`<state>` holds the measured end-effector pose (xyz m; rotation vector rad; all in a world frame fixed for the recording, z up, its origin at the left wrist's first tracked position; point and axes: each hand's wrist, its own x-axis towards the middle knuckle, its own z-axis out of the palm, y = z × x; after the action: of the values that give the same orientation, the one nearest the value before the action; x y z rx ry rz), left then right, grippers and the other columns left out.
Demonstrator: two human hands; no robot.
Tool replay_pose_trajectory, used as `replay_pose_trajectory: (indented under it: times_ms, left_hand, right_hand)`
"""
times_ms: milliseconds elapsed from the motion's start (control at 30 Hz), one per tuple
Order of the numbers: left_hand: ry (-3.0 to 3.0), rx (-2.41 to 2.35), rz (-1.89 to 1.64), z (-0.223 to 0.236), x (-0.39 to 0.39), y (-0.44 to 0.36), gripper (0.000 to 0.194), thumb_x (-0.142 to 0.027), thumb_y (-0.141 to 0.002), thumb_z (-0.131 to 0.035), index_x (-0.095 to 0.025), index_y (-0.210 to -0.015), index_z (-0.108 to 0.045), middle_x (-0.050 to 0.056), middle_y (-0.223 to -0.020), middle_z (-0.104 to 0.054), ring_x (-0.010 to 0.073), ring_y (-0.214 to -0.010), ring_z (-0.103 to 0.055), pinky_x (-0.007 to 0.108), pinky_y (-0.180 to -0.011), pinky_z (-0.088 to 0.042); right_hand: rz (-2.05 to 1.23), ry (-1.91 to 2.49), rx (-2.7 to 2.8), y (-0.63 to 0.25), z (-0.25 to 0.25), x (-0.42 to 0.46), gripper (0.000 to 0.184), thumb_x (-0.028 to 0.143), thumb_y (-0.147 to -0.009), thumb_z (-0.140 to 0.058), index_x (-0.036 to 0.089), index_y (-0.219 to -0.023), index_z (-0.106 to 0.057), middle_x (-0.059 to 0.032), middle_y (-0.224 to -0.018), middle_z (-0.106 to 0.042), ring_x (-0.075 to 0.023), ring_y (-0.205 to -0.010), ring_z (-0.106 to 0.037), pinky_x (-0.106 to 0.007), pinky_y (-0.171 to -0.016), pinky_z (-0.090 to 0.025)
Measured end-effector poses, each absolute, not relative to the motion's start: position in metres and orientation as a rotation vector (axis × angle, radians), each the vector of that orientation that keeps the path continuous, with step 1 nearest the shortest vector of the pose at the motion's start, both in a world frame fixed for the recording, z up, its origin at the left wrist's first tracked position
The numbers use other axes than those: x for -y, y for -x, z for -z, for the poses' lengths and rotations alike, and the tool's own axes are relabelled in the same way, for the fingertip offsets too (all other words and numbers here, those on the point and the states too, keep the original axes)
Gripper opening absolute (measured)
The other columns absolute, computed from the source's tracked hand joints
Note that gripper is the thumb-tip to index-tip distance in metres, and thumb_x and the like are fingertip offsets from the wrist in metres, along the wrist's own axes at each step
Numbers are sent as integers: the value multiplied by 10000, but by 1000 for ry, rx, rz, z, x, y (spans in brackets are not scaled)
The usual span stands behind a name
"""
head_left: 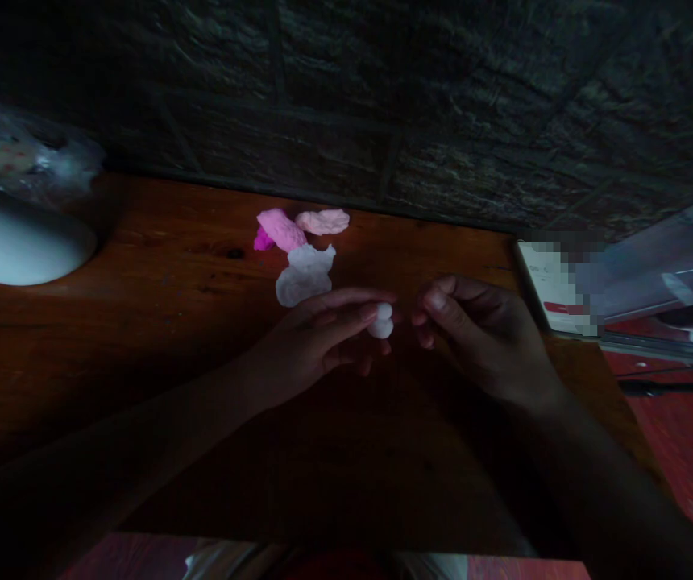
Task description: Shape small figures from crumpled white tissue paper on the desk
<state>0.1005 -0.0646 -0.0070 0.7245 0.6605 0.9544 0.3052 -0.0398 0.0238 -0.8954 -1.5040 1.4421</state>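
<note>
Between the thumb and fingers of my left hand (322, 326) is a small piece of white modelling clay (381, 329), shaped like two little balls joined one above the other. My right hand (479, 330) is a short way to its right, apart from the clay, with thumb and index finger pinched. Whatever lies in that pinch, if anything, is too small to see. Behind my left hand a flattened lump of white clay (307, 275) rests on the table. Touching it is a pink clay lump (283, 229), with a magenta piece (263, 238) and a pale pink piece (323, 221) beside it.
A white rounded container (20, 238) lies at the left of the wooden table (110, 322), in front of crumpled clear plastic (38, 153). A white box (555, 286) stands at the right edge. A dark stone-tiled wall (334, 105) closes the back.
</note>
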Motion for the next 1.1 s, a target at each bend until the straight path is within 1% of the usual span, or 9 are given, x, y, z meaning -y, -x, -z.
replay_pose_trajectory:
  times_ms: [133,267,367,467,533,667,767,933,1100]
  left_hand:
    - [-717,-667,-957,7,63,-101,208,-285,-927,-763,-183,-1107,-746,45,-995,-722,137,-765,-719,188,-554,-564]
    - [-793,-734,-931,4,64,-102,145,-306,-944,-738,-172,-982,-695,23,-926,-719,111,-666,-691,165,-479,-524]
    - [-868,-780,-896,0,66,-103,141,-284,-962,-697,-162,-903,-659,4,-842,-695,94,-583,-649,145,-410,-457]
    - [-915,-794,-884,-2,68,-105,144,-279,-972,-667,-151,-911,-692,4,-831,-687,73,-541,-609,136,-388,-413]
    - [-920,-792,-870,-2,69,-105,182,-294,-976,-658,-143,-889,-709,0,-779,-671,58,-506,-567,131,-381,-381]
    - [-896,-776,-846,-2,68,-104,248,-334,-987,-632,-149,-840,-704,-45,-558,-549,47,-414,-439,136,-360,-280]
    - [-889,-792,-844,0,67,-103,260,-350,-980,-635,-150,-830,-706,-54,-509,-504,47,-405,-387,146,-372,-253]
    - [-820,-775,-857,3,66,-103,223,-333,-937,-699,-146,-816,-718,-61,-535,-488,35,-424,-353,149,-399,-254]
    - [-763,-705,-878,6,65,-103,102,-252,-911,-720,-161,-874,-746,-10,-788,-664,17,-466,-426,146,-409,-265]
  right_hand:
    - [-1416,915,1498,-305,-22,40,153,346,-948,-756,219,-878,-804,14,-783,-756,-65,-623,-638,-152,-569,-538]
    - [-1392,943,1452,-307,-19,39,56,274,-916,-789,253,-948,-830,41,-727,-743,-58,-610,-636,-138,-549,-527]
    - [-1388,961,1483,-306,-17,40,100,219,-880,-816,259,-970,-838,38,-729,-762,-66,-614,-655,-147,-555,-536]
    - [-1329,941,1551,-303,-16,43,91,177,-880,-803,244,-937,-830,31,-742,-774,-80,-630,-681,-167,-580,-554]
    - [-1265,912,1630,-301,-17,45,72,163,-897,-782,227,-913,-812,25,-748,-770,-94,-658,-703,-186,-611,-569]
    - [-1109,867,1832,-300,-17,45,39,177,-931,-751,203,-919,-778,2,-785,-761,-123,-723,-724,-226,-664,-583]
    - [-956,881,1940,-303,-15,44,47,186,-943,-743,204,-970,-777,-16,-835,-770,-142,-770,-729,-259,-710,-588]
    - [-804,824,2005,-305,-13,43,126,165,-932,-757,238,-1028,-795,-22,-884,-781,-160,-806,-731,-291,-731,-592]
    - [-774,752,2008,-305,-12,43,201,139,-916,-770,253,-1078,-805,-23,-895,-780,-158,-802,-728,-288,-723,-596]
